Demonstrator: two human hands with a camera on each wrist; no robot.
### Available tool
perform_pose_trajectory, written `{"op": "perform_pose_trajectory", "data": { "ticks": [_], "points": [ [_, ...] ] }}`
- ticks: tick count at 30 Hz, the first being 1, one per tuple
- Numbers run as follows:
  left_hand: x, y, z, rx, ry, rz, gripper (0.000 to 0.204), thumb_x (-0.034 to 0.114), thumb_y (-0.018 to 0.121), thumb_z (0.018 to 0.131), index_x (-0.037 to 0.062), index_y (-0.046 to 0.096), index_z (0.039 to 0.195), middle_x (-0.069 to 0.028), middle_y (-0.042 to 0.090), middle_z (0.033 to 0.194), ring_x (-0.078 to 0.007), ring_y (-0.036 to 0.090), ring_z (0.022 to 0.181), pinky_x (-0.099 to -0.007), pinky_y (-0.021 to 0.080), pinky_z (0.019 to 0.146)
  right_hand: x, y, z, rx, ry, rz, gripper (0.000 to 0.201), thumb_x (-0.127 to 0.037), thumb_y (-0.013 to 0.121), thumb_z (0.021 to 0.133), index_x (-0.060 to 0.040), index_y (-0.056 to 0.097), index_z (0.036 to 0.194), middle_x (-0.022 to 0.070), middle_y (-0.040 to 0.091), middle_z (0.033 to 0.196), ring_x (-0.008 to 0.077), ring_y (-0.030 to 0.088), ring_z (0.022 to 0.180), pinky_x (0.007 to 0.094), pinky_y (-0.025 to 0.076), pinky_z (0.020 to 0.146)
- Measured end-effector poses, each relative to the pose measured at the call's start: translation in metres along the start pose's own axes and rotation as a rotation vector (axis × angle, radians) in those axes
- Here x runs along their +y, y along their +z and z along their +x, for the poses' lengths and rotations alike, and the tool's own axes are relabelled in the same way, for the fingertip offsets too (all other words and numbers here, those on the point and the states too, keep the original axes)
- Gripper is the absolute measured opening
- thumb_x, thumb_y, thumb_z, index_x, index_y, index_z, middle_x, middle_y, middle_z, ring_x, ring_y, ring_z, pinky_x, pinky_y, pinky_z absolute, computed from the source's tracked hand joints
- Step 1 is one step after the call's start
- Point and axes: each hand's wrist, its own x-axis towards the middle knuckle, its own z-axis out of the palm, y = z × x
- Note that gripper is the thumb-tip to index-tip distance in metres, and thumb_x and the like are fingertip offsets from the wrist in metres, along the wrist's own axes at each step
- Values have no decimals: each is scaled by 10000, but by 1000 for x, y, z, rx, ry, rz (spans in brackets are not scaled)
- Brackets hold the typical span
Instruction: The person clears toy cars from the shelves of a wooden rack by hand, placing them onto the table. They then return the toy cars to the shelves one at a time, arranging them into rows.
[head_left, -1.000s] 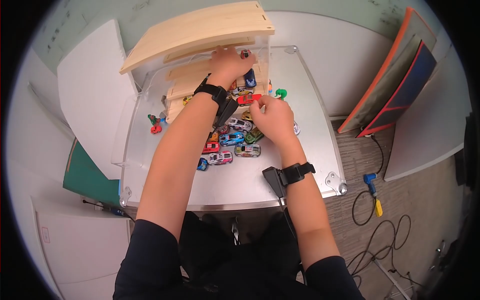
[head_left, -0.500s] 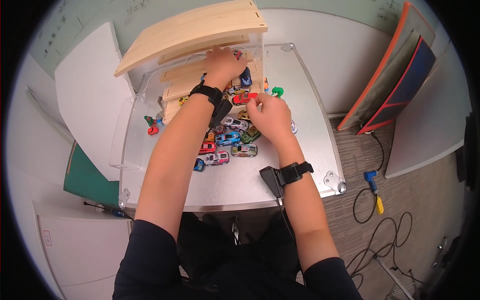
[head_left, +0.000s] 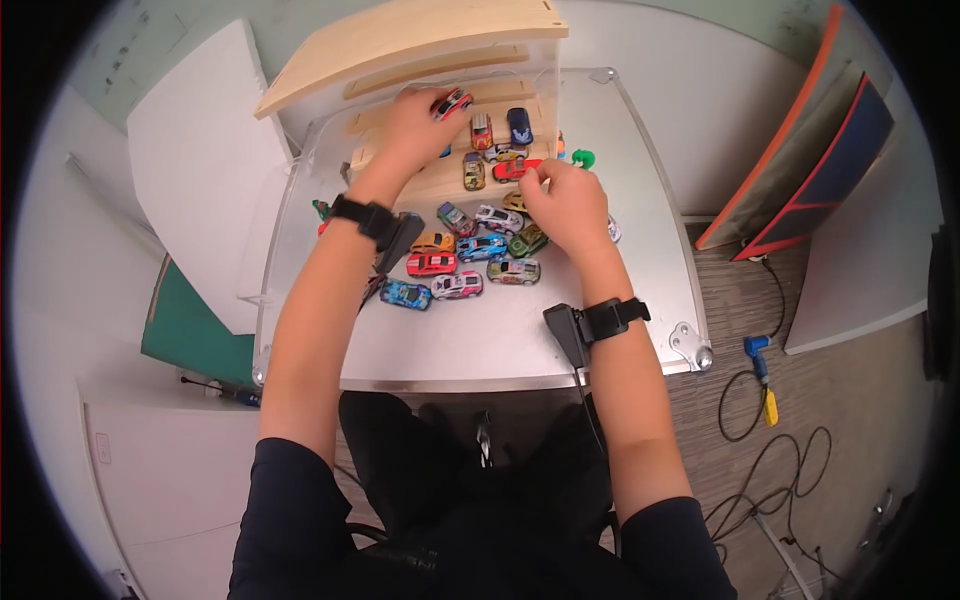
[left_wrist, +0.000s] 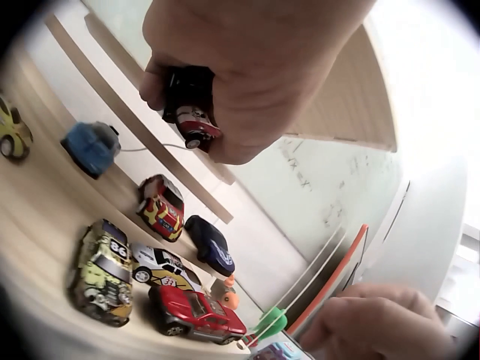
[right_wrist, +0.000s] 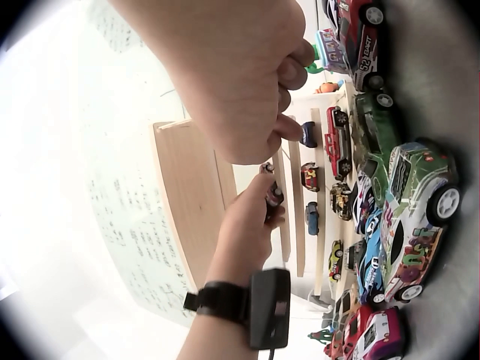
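Observation:
In the head view, my left hand [head_left: 408,135] pinches a small red, black and white toy car [head_left: 453,105] above the upper steps of a wooden stepped shelf [head_left: 430,183]. The left wrist view shows this car [left_wrist: 196,124] held between thumb and fingers. Below it, a red-and-yellow toy car [left_wrist: 161,206], a dark blue one [left_wrist: 210,245] and a blue one [left_wrist: 91,148] stand on the steps. My right hand [head_left: 568,208] hovers with loosely curled fingers near the red toy car [head_left: 515,171] on the lowest step, holding nothing.
Several toy cars, among them a blue one [head_left: 406,294], crowd the silver tabletop [head_left: 500,350] before the shelf. A wooden top board [head_left: 410,45] overhangs the steps, with a clear side panel [head_left: 548,95] at right. A green toy [head_left: 583,159] stands beyond it.
My left hand has moved left along the shelf with the toy car, uncovering the red-and-yellow car and others. My right hand stays by the red car. The head view has shifted slightly.

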Motion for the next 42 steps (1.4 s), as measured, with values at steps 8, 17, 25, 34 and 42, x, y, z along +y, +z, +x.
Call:
{"op": "perform_pose_trajectory", "data": {
  "ticks": [8,17,25,34,42],
  "points": [
    [-29,-84,-103,-141,-154,14,351,235,708,870,43,709,1164,-144,651,1000,-262,630,911,-358,506,809,2,3,1,-27,20,-32,273,-329,621,857,-82,724,800,156,708,757,349,689,734,437,541,684],
    [-73,-93,-169,-165,-221,66,353,234,721,857,36,705,1149,-141,645,1012,-252,629,927,-357,514,814,4,4,2,-51,39,-76,287,-339,614,864,-80,730,825,155,707,755,347,684,732,430,538,682],
    [-91,-88,-181,-101,-309,-32,371,201,676,868,11,671,1188,-206,639,1066,-330,636,956,-404,515,855,5,6,2,-53,45,-79,302,-337,600,870,-66,734,850,164,693,719,341,676,701,430,532,670],
    [-90,-102,-182,-174,-342,-8,359,65,663,839,17,657,1195,-179,625,1068,-311,626,899,-375,519,810,6,6,3,-57,26,-61,315,-334,593,876,-52,731,848,169,675,672,341,667,655,432,529,640],
    [-89,-104,-181,-171,-274,164,379,83,690,811,17,657,1183,-179,637,1025,-347,636,942,-416,521,827,8,7,3,-50,15,-58,306,-336,603,867,-60,733,844,168,683,687,345,675,681,434,528,647]
  ]
}}
